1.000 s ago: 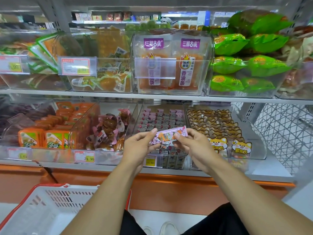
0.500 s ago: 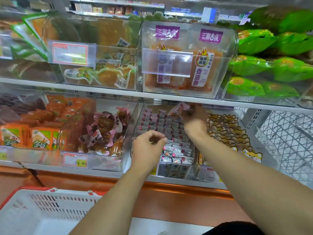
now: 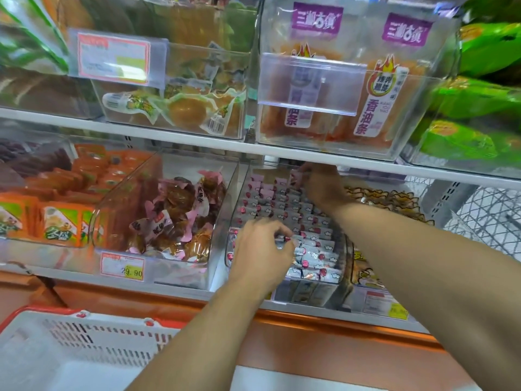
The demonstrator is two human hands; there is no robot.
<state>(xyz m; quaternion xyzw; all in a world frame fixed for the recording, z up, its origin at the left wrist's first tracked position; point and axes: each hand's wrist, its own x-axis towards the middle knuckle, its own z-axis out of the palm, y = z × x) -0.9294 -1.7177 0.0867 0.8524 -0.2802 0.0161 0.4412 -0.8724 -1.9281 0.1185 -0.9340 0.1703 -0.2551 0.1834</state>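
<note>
Fingers of the right hand pinch a small pink-and-white plastic snack packet; tuck it gently into the gap below them.

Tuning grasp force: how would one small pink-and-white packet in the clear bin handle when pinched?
Probably light, slightly floppy: the packets are small film sachets. Glossy wrap may slip. Tightly packed rows suggest neighbours would shift.

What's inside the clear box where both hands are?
Rows of small pink-and-white packets fill the clear box. The left hand covers some in front, the right hand pinches one at the back. Lower layers are hidden.
</note>
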